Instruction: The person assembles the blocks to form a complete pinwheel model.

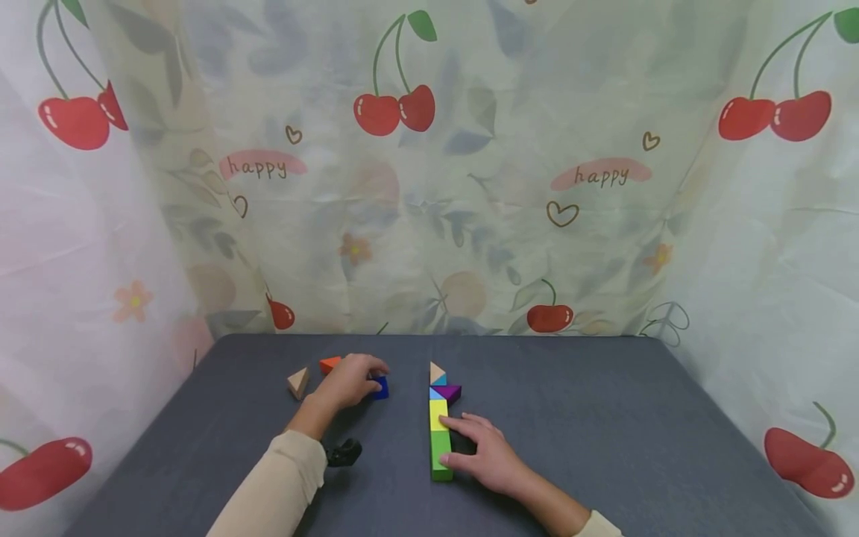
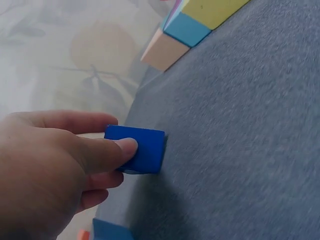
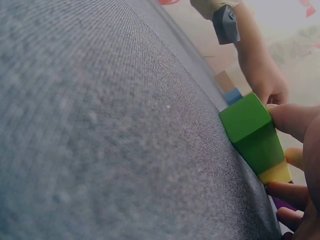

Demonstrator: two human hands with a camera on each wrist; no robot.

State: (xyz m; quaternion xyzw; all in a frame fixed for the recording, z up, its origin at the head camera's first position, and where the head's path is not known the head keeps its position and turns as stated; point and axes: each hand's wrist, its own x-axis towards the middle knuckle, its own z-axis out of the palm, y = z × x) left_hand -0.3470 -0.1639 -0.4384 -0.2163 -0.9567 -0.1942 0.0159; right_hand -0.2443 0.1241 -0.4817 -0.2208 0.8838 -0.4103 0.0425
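My left hand (image 1: pixel 350 380) pinches a small blue block (image 2: pixel 147 152) between thumb and fingers, left of a row of blocks. My right hand (image 1: pixel 495 456) lies along the row's right side, fingers loosely extended. Its thumb touches the green block (image 1: pixel 441 453) at the near end, and a fingertip rests at the yellow block (image 1: pixel 438 415) just beyond. Further along the row come light blue pieces (image 1: pixel 435 394), a purple triangular block (image 1: pixel 450 391) jutting out to the right, and a plain wood triangular piece (image 1: pixel 436 371) at the far end.
Left of my left hand lie a plain wood triangular block (image 1: pixel 298 382) and an orange block (image 1: pixel 329 364). Another blue piece (image 2: pixel 111 230) shows at the bottom of the left wrist view. A dark cloth covers the table (image 1: pixel 604 418); a printed curtain (image 1: pixel 503 246) hangs behind.
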